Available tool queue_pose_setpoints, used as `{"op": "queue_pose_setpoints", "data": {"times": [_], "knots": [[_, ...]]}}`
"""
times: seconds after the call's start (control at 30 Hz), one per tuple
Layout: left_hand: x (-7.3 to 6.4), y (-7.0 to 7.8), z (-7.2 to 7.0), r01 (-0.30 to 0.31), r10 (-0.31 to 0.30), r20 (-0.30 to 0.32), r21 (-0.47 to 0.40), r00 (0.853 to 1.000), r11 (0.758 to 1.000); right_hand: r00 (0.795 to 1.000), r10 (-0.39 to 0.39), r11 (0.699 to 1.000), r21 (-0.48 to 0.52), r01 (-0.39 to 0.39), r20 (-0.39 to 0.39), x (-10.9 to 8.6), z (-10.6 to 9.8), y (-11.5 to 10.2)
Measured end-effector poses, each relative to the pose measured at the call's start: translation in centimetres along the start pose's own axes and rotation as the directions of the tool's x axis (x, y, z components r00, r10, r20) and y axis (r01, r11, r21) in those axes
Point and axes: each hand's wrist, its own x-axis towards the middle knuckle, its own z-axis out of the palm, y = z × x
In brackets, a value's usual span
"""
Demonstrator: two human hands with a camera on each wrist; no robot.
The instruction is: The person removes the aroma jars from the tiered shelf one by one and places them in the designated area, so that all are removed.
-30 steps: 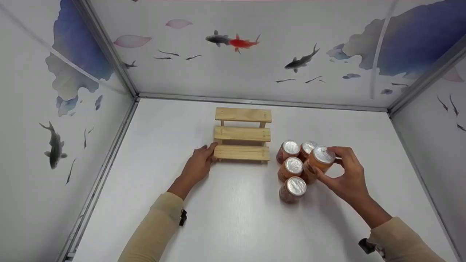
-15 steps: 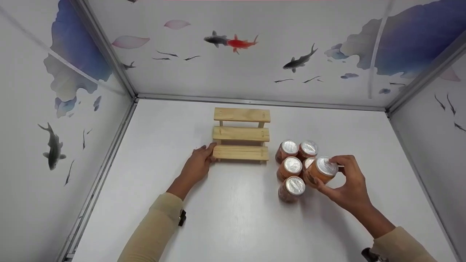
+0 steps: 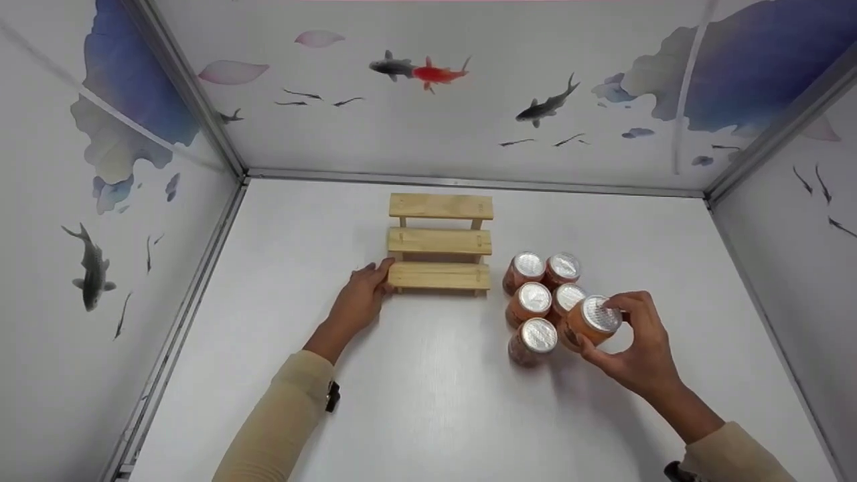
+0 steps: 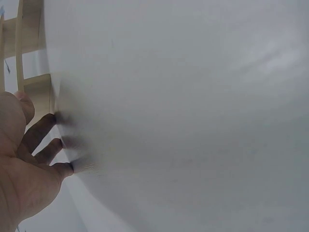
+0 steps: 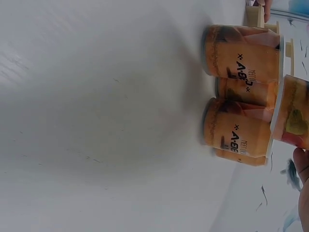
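Observation:
A small three-step wooden rack (image 3: 438,276) stands on the white table. My left hand (image 3: 360,298) grips the left end of its lowest step, thumb and forefinger at the wood; in the left wrist view the other fingers (image 4: 48,153) reach down to the tabletop. To the right of the rack, my right hand (image 3: 639,348) holds an orange can (image 5: 293,113) with a silver lid between thumb and fingers. That can is tilted and raised above the table, beside several similar cans (image 3: 533,304) standing upright in a close group.
Grey metal strips (image 3: 469,182) edge the table at the back and sides. White walls (image 3: 469,134) painted with fish and petals rise around it. The can group stands just right of the rack's front.
My right hand has drawn its can toward me and slightly right, uncovering another can behind it. The left hand keeps its place at the rack. The head view has shifted slightly.

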Motion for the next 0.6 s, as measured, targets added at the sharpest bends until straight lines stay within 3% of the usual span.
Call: {"op": "queue_pose_setpoints", "data": {"times": [0.6], "knots": [[0.1,-0.3,0.2,-0.007,0.007,-0.006,-0.019,1.000,1.000,0.982,0.072,0.997,-0.048,-0.065,0.174,-3.0,1.4,1.7]]}}
